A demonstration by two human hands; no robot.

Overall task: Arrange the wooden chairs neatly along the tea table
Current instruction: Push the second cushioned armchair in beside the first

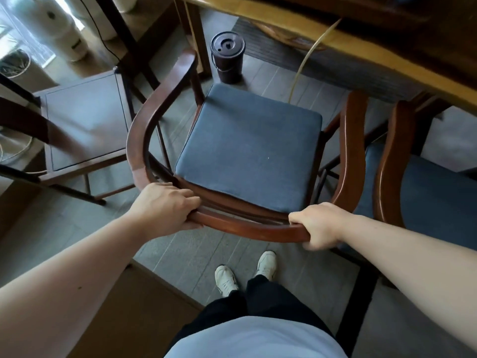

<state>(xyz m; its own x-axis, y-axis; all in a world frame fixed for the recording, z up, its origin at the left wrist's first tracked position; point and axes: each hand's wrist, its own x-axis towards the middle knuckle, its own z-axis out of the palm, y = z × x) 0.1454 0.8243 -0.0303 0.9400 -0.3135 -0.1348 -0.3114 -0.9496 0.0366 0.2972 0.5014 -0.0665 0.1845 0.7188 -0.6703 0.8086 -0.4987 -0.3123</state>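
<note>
The dark reddish-brown wooden armchair with a curved horseshoe rail (pixel 144 120) stood directly in front of the person, its open front facing the thick yellow-brown wooden tea table (pixel 361 47) at upper right. A square blue-grey fabric seat cushion (pixel 247 151) lay on its seat. The left hand (pixel 167 205) was wrapped around the back rail at its left bend, fingers (pixel 189 197) curled over the top. The right hand (pixel 320 224) was clenched around the same rail further right, near the right bend. Both arms were bare and stretched forward.

Just beside the chair on the right was a second wooden armchair of the same kind (pixel 392 161), also with a blue cushion, its front reaching under the table edge. To the left stood a dark square-topped wooden stool (pixel 85 122). A dark cylindrical lidded bin (pixel 227 58) sat on the grey floor beyond the chair, near a table leg. A pale thin hose (pixel 307 58) hung from the table edge. White shoes (pixel 225 279) stood behind the chair.
</note>
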